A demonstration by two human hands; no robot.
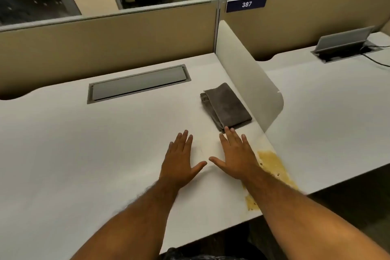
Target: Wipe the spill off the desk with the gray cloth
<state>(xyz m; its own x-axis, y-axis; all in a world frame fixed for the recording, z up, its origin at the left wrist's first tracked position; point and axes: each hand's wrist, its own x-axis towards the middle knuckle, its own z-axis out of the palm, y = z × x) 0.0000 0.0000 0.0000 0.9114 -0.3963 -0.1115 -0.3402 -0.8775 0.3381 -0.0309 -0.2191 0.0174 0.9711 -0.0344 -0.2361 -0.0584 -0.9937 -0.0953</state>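
Gray cloth (pixel 226 106) folded, lying flat on desk (pixel 84 143), just beyond the right fingers (pixel 229 133), whose tips reach its near edge; contact or just short, cannot tell. Cloth sits beside the low white divider (pixel 249 74). Spill (pixel 272 164), yellowish with dark flecks, lies on the outer side of the right hand (pixel 234 154) and runs back along the forearm toward the desk's near edge. Left hand (pixel 181 158) alongside, thumbs nearly meeting. Both hands spread flat, palms down, fingers splayed, holding nothing. Judgement: task at its start; cloth not picked up, spill looks unwiped, all wiping remains.
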